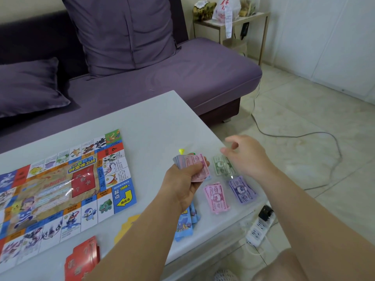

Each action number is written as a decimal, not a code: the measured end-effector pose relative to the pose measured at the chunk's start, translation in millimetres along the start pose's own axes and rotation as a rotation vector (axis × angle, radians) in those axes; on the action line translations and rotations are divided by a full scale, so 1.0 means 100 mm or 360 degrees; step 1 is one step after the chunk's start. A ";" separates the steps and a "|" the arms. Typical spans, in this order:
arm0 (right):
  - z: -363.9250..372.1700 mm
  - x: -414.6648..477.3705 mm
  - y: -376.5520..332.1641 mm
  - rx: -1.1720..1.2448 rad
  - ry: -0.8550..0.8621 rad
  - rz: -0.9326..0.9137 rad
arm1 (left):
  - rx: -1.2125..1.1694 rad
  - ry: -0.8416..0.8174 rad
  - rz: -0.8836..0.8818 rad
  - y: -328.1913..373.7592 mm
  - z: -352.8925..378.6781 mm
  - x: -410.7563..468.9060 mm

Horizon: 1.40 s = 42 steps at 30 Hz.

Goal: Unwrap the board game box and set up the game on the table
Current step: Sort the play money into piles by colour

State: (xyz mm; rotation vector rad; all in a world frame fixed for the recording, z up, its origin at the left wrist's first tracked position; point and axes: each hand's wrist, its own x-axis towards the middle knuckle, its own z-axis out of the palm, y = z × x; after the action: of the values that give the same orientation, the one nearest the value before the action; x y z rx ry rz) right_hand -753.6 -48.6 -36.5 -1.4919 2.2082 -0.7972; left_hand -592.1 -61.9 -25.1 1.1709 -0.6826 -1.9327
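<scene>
The colourful game board (67,189) lies unfolded on the left half of the white table (154,122). My left hand (184,179) grips a stack of paper money (194,165) with a pink note on top. My right hand (245,155) hovers with loosely spread fingers just above a small green pile of notes (222,165), holding nothing. A pink pile (216,196) and a purple pile (242,189) lie side by side near the table's right edge. A yellow game pawn (181,151) stands behind the held stack.
Red cards (85,256), yellow cards (126,227) and blue cards (187,222) lie by the table's near edge, partly under my left forearm. A purple sofa (162,78) runs behind the table. A power strip (259,228) and a cable (304,136) lie on the tiled floor to the right.
</scene>
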 end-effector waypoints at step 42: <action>0.16 -0.77 -0.19 -0.0005 -0.0171 0.0069 | -0.0081 0.0166 0.0003 -0.08 -0.38 -0.73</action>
State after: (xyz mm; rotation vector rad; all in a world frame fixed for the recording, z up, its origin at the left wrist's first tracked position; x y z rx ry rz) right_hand -701.7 13.2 -37.9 -1.4487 2.1560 -0.6836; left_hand -539.5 0.5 -11.2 1.2296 -0.5761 -1.8626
